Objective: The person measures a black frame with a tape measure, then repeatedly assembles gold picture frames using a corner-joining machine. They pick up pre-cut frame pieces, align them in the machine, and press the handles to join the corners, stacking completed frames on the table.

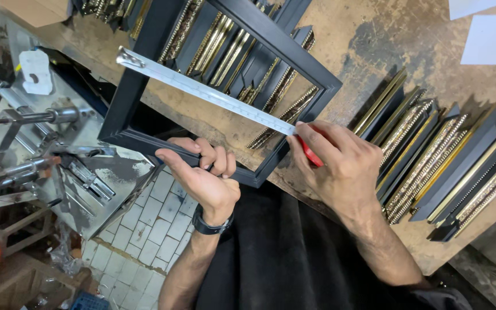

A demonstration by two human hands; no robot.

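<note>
Measuring is in hand: your left hand [205, 175] grips the black frame [225, 86] at centre, right hand [334, 158] fingers pinching the tape measure [208, 92] stretched diagonally to the upper left; next, read it steadily.

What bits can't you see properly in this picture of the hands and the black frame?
- Tape measure case, head view: only a red sliver shows; the right hand covers the rest.
- Marks on the tape blade: too small to read.
- Black frame: its top corner is cut off by the picture's upper edge; the left hand hides part of the lower rail.
- Metal machine: cut off by the left edge.
</note>
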